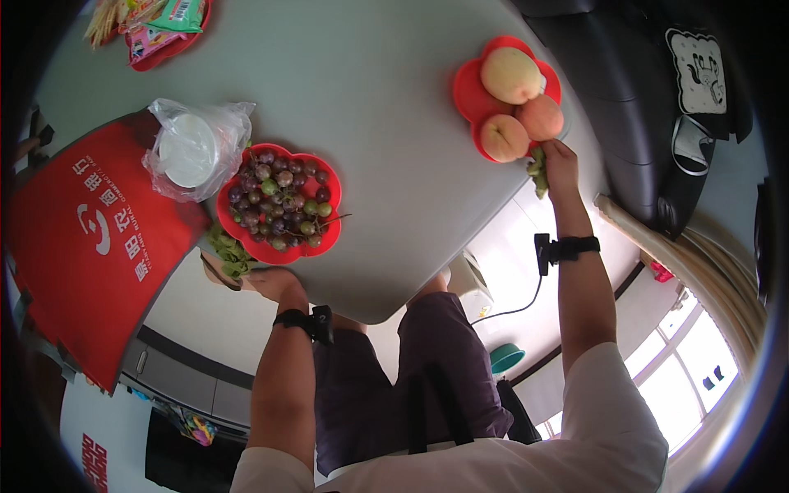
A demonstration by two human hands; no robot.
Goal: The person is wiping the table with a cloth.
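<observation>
My left hand (275, 283) is at the table's near edge, its fingers on a crumpled green leafy piece (229, 251). This piece lies against a red flower-shaped plate (333, 231) heaped with purple and green grapes (280, 197). On the right, my right hand (562, 165) pinches another crumpled green leafy piece (539, 174), which hangs over the table edge. My right fingertips are right beside a second red flower-shaped plate (468, 92). That plate bears three peaches (510, 75), the nearest two close to my hand. My left fingertips are partly hidden.
Left of the grapes, a clear plastic bag (237, 126) encloses white round containers (188, 151), beside a red printed sheet (105, 234) overhanging the table (382, 123). Snack packets (182, 15) fill a far red plate (163, 58). A black sofa (588, 92) borders the right side.
</observation>
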